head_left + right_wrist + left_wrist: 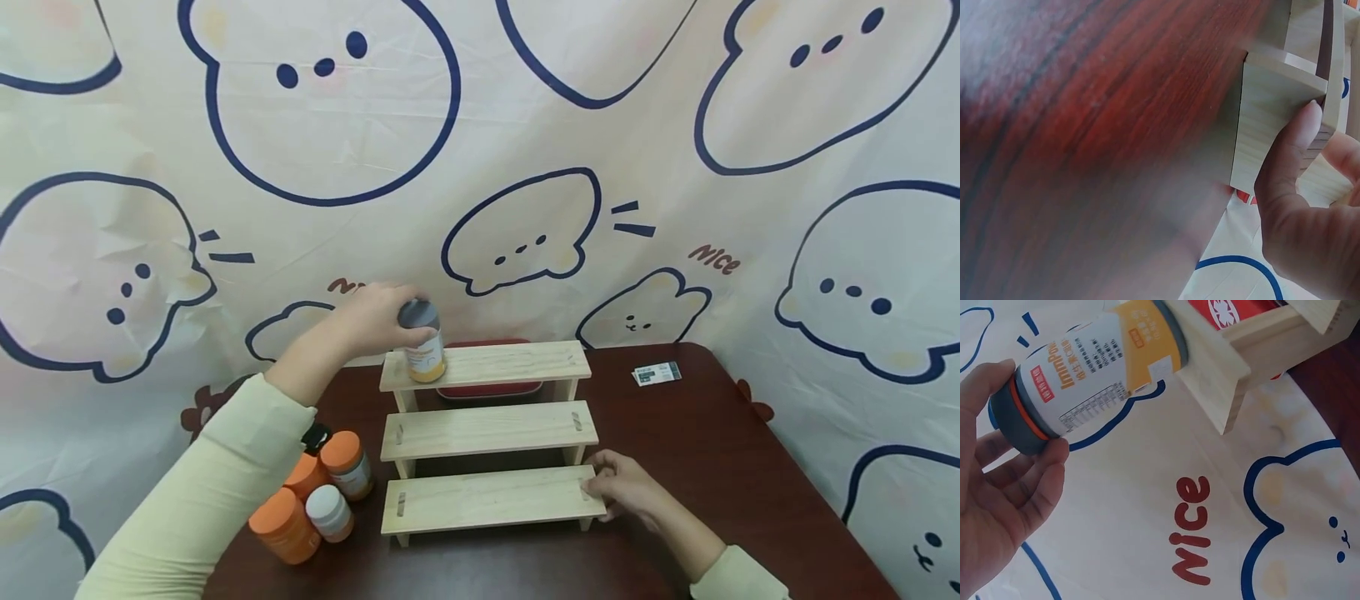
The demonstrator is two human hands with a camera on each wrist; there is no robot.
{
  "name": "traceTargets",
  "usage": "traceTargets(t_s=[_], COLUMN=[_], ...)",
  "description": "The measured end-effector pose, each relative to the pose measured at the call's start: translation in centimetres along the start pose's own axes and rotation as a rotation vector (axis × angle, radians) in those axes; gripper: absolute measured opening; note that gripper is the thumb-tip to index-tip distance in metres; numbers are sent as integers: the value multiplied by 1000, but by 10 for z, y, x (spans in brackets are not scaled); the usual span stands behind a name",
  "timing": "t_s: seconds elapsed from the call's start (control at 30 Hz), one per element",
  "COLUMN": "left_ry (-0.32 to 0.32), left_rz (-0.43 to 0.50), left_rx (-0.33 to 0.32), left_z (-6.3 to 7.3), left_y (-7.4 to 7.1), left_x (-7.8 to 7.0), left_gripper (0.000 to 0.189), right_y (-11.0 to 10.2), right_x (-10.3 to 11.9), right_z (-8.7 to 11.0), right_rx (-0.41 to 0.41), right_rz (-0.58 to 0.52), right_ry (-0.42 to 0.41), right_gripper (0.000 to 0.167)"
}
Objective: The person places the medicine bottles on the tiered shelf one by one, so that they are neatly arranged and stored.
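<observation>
My left hand (378,318) grips a supplement bottle (425,354) by its dark grey lid, at the left end of the top step of a three-step wooden rack (491,500). In the left wrist view the bottle (1094,365) has a white and yellow label, and its base meets the top board's end. My right hand (628,490) pinches the right end of the rack's lowest step. In the right wrist view the thumb of that hand (1294,219) presses the wood just under the board, with a finger on the other side.
Left of the rack stand several bottles: orange-lidded ones (347,467) and a white-lidded one (330,512). A red object (487,390) lies behind the top step. A small printed card (656,373) is on the dark wooden table (697,467) at the back right. A cartoon-printed cloth (517,133) hangs behind.
</observation>
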State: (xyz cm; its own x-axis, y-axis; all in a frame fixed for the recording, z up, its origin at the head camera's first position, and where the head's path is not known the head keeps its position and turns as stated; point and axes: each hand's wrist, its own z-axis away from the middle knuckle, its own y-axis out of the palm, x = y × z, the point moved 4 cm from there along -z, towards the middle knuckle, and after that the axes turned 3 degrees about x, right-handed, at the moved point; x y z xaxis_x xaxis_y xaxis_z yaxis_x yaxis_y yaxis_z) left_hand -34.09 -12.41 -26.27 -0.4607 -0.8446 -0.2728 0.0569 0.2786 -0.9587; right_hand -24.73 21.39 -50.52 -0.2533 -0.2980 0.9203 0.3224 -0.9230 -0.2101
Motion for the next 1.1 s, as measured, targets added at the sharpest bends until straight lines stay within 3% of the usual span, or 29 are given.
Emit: traceTargets(t_s=[0.33, 0.83, 1.1], left_ry=[-5, 1, 18], left_rz=[-50, 42, 62], left_rx=[-23, -100, -119], left_z=[3, 9, 20], left_y=[4, 7, 9], left_x=[-1, 4, 10], left_gripper=[59, 56, 74], right_y=[0, 1, 1], right_x=[2, 0, 0], right_z=[1, -1, 0], right_rx=[5, -4, -14], right_rz=[-7, -8, -6], right_ry=[-15, -17, 5], right_gripper=[46, 49, 47])
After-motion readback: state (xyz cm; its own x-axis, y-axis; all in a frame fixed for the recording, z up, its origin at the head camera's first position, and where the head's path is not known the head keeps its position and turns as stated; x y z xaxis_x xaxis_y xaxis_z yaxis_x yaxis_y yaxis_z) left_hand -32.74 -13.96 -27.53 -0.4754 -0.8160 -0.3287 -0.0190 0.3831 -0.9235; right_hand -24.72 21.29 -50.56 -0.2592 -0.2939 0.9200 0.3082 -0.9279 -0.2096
